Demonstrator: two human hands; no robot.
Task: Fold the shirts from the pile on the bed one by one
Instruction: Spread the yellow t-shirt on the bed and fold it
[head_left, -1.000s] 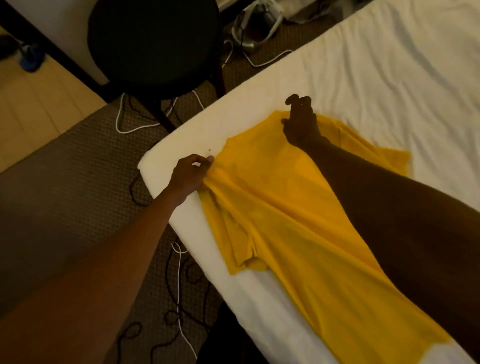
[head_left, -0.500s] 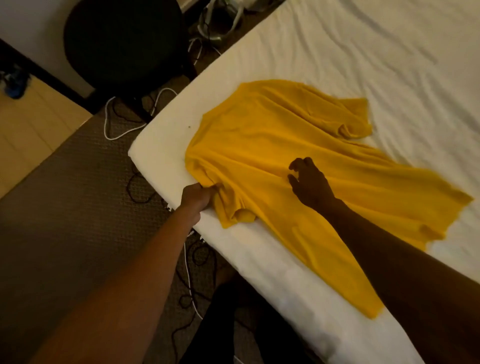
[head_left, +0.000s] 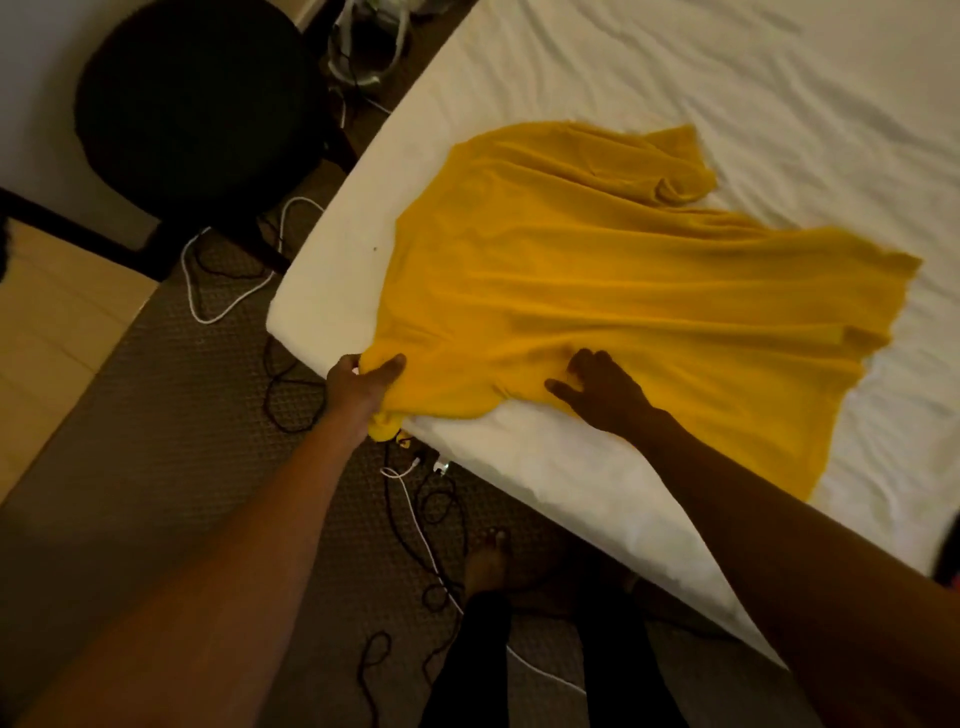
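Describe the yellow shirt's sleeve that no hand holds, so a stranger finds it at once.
Start at the white bed, where the yellow shirt lies spread near the corner. Its free sleeve is on the far side, away from the person, its end curled over. The other sleeve is bunched at the bed's near edge, gripped by the left hand.

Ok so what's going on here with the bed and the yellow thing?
A person is laying out a yellow shirt on the white bed to fold it. The left hand grips a bunched part of the shirt at the bed's near edge, where a bit hangs over. The right hand rests open on the fabric nearby. The shirt lies spread but wrinkled, with no fold made yet.
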